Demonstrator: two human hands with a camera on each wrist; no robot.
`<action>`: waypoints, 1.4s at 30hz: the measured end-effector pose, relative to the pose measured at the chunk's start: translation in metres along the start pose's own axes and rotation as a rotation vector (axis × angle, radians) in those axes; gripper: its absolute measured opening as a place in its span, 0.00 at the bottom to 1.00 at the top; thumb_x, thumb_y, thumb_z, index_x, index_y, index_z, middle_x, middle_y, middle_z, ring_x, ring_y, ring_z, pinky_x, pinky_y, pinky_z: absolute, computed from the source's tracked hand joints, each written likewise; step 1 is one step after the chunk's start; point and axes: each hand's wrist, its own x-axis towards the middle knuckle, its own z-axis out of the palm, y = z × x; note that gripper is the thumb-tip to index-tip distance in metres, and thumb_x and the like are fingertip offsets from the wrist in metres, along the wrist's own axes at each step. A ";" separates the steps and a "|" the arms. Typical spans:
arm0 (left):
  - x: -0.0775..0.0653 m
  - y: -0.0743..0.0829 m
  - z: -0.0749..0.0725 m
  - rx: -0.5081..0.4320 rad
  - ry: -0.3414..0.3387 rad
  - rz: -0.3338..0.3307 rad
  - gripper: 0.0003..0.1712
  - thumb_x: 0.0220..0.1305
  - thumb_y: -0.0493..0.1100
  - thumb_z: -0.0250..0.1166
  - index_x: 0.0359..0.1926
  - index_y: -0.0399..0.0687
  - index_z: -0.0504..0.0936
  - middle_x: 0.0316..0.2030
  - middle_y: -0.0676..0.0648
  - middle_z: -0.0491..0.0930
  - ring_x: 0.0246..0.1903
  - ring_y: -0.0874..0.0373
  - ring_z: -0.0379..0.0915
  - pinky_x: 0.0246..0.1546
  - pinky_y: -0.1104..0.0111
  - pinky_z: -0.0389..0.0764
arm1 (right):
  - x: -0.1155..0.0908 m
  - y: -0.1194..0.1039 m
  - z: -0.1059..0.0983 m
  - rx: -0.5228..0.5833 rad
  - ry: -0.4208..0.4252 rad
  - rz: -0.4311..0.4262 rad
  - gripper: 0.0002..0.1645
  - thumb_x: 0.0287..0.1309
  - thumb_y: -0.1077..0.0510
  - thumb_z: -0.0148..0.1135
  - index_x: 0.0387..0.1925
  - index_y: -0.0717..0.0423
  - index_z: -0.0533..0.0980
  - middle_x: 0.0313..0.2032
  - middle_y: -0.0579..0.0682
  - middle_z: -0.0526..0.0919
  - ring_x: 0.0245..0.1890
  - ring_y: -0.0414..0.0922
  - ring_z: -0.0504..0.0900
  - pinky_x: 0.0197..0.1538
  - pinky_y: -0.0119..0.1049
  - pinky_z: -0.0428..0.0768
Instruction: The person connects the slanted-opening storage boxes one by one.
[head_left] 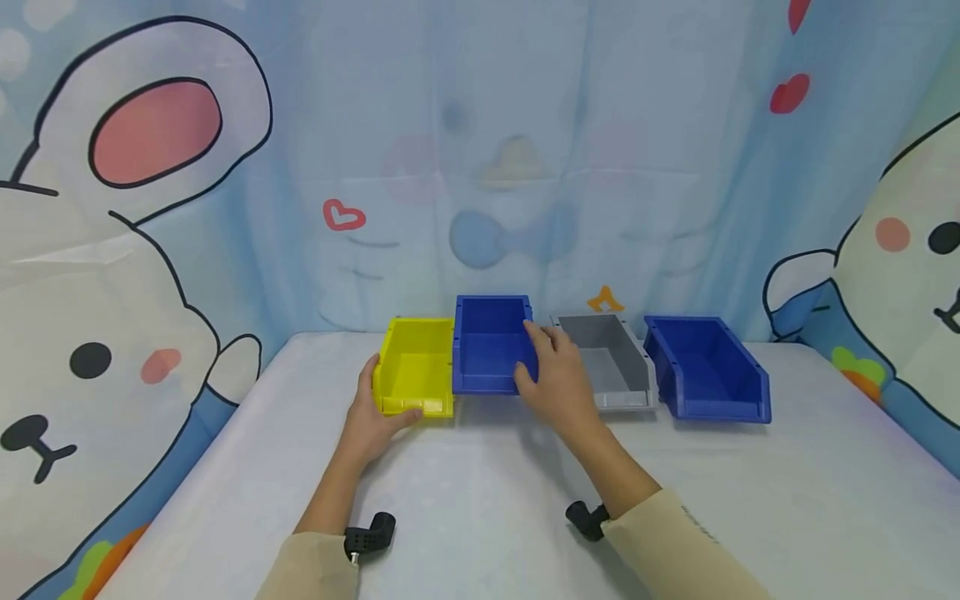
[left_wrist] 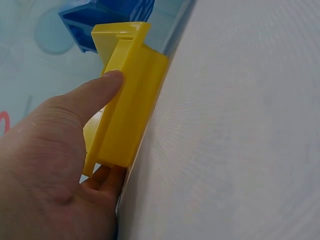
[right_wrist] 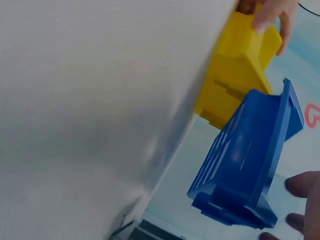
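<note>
My left hand (head_left: 372, 425) grips the front left corner of a yellow storage bin (head_left: 415, 362). Its thumb lies over the front lip (left_wrist: 120, 80), with the other fingers around the side. Right beside it is a blue storage bin (head_left: 491, 346), raised above the tabletop, its side overlapping the yellow bin's edge in the right wrist view. My right hand (head_left: 558, 379) is at this blue bin's right wall, fingers spread; the right wrist view shows a gap between the fingertips (right_wrist: 299, 184) and the rim.
A grey bin (head_left: 611, 362) stands just right of my right hand, partly behind it. Farther right is a second blue bin (head_left: 707, 367). The bins line the back of a white-covered table (head_left: 480, 517), in front of a printed curtain (head_left: 390, 100).
</note>
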 end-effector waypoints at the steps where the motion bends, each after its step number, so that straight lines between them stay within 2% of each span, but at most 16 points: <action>1: 0.000 0.000 0.000 0.001 0.000 -0.002 0.67 0.56 0.47 0.79 0.83 0.63 0.41 0.81 0.41 0.53 0.77 0.39 0.56 0.78 0.42 0.55 | -0.001 -0.003 0.001 -0.039 0.029 -0.051 0.40 0.65 0.56 0.62 0.76 0.55 0.64 0.70 0.66 0.69 0.69 0.67 0.70 0.68 0.65 0.73; 3: 0.000 0.000 -0.001 0.005 0.000 -0.005 0.67 0.56 0.47 0.79 0.83 0.63 0.40 0.81 0.41 0.53 0.77 0.39 0.56 0.78 0.42 0.55 | -0.002 -0.008 0.005 -0.099 0.073 -0.159 0.39 0.64 0.54 0.65 0.75 0.54 0.67 0.71 0.66 0.69 0.70 0.66 0.69 0.70 0.65 0.71; 6: 0.000 0.001 -0.002 0.005 0.001 -0.007 0.67 0.56 0.47 0.78 0.83 0.64 0.40 0.81 0.41 0.53 0.77 0.39 0.56 0.78 0.42 0.55 | -0.001 -0.017 0.010 -0.151 0.063 -0.289 0.39 0.64 0.53 0.66 0.74 0.53 0.68 0.72 0.64 0.68 0.71 0.65 0.68 0.73 0.66 0.68; 9: 0.000 0.000 -0.002 0.000 -0.002 -0.008 0.67 0.56 0.47 0.78 0.83 0.64 0.40 0.81 0.42 0.53 0.77 0.40 0.56 0.78 0.42 0.55 | 0.000 -0.022 0.015 -0.188 0.020 -0.367 0.38 0.65 0.53 0.66 0.74 0.52 0.68 0.73 0.63 0.68 0.72 0.63 0.69 0.75 0.65 0.65; 11: 0.000 0.000 -0.002 -0.005 -0.002 -0.008 0.67 0.56 0.47 0.78 0.83 0.64 0.40 0.81 0.42 0.53 0.76 0.40 0.56 0.78 0.42 0.55 | 0.001 -0.024 0.017 -0.211 -0.004 -0.391 0.38 0.65 0.52 0.66 0.75 0.51 0.67 0.73 0.62 0.68 0.71 0.63 0.71 0.74 0.63 0.66; 14: 0.000 -0.001 -0.001 -0.012 -0.002 -0.006 0.66 0.56 0.47 0.78 0.83 0.64 0.41 0.81 0.43 0.53 0.76 0.40 0.57 0.78 0.43 0.56 | 0.002 -0.027 0.020 -0.207 -0.069 -0.375 0.39 0.68 0.50 0.64 0.77 0.46 0.64 0.76 0.60 0.65 0.67 0.64 0.76 0.63 0.57 0.82; 16: 0.000 -0.001 0.000 -0.015 0.002 0.007 0.66 0.56 0.47 0.78 0.83 0.62 0.41 0.81 0.41 0.54 0.76 0.39 0.57 0.78 0.42 0.57 | 0.004 -0.030 0.022 -0.171 -0.131 -0.342 0.40 0.69 0.48 0.62 0.79 0.44 0.61 0.78 0.58 0.61 0.57 0.61 0.83 0.47 0.49 0.88; 18: 0.000 -0.002 0.000 -0.019 0.003 0.017 0.66 0.56 0.47 0.78 0.83 0.61 0.42 0.81 0.40 0.55 0.76 0.38 0.57 0.78 0.42 0.57 | 0.007 -0.032 0.023 -0.136 -0.195 -0.299 0.41 0.71 0.47 0.61 0.80 0.42 0.58 0.80 0.56 0.56 0.44 0.55 0.86 0.33 0.40 0.85; 21: 0.000 -0.002 0.001 -0.020 0.002 0.032 0.66 0.56 0.46 0.78 0.83 0.60 0.42 0.80 0.39 0.55 0.76 0.38 0.56 0.77 0.42 0.57 | 0.012 -0.035 0.024 -0.116 -0.268 -0.235 0.43 0.72 0.44 0.59 0.82 0.40 0.54 0.82 0.53 0.52 0.27 0.46 0.81 0.28 0.34 0.79; 22: 0.000 -0.002 0.002 -0.021 0.000 0.033 0.66 0.56 0.46 0.78 0.83 0.60 0.42 0.80 0.39 0.55 0.77 0.38 0.56 0.78 0.42 0.57 | 0.013 -0.036 0.025 -0.117 -0.288 -0.216 0.44 0.72 0.44 0.59 0.82 0.39 0.53 0.82 0.51 0.51 0.24 0.44 0.79 0.29 0.35 0.79; 27: -0.001 -0.001 0.001 -0.008 -0.003 0.022 0.66 0.56 0.47 0.78 0.83 0.61 0.41 0.81 0.40 0.55 0.76 0.38 0.57 0.78 0.42 0.57 | 0.019 -0.041 0.025 -0.146 -0.349 -0.193 0.44 0.72 0.42 0.58 0.82 0.37 0.52 0.83 0.46 0.50 0.26 0.45 0.81 0.35 0.41 0.84; 34: 0.000 -0.002 0.000 -0.003 -0.006 0.018 0.66 0.57 0.48 0.78 0.83 0.61 0.41 0.81 0.41 0.54 0.76 0.39 0.56 0.78 0.43 0.57 | 0.020 -0.041 0.028 -0.140 -0.364 -0.190 0.42 0.72 0.42 0.59 0.81 0.35 0.55 0.82 0.41 0.52 0.20 0.44 0.76 0.39 0.42 0.85; 38: -0.001 -0.002 0.000 0.003 -0.004 0.023 0.65 0.57 0.48 0.78 0.83 0.61 0.41 0.80 0.40 0.55 0.75 0.39 0.58 0.77 0.42 0.58 | 0.019 -0.040 0.028 -0.122 -0.365 -0.185 0.42 0.71 0.43 0.61 0.81 0.35 0.57 0.82 0.41 0.53 0.32 0.50 0.85 0.51 0.51 0.86; 40: -0.001 -0.002 0.000 0.005 -0.003 0.023 0.65 0.57 0.47 0.78 0.83 0.61 0.42 0.80 0.40 0.55 0.75 0.39 0.58 0.77 0.42 0.58 | 0.019 -0.039 0.029 -0.120 -0.368 -0.188 0.42 0.71 0.42 0.61 0.81 0.36 0.57 0.82 0.41 0.53 0.38 0.51 0.87 0.55 0.53 0.85; 42: -0.001 -0.002 0.000 0.008 -0.004 0.023 0.65 0.57 0.48 0.78 0.83 0.61 0.42 0.80 0.41 0.55 0.75 0.39 0.58 0.78 0.42 0.58 | 0.018 -0.038 0.029 -0.114 -0.374 -0.193 0.42 0.71 0.42 0.61 0.81 0.36 0.57 0.82 0.42 0.52 0.37 0.51 0.87 0.56 0.54 0.85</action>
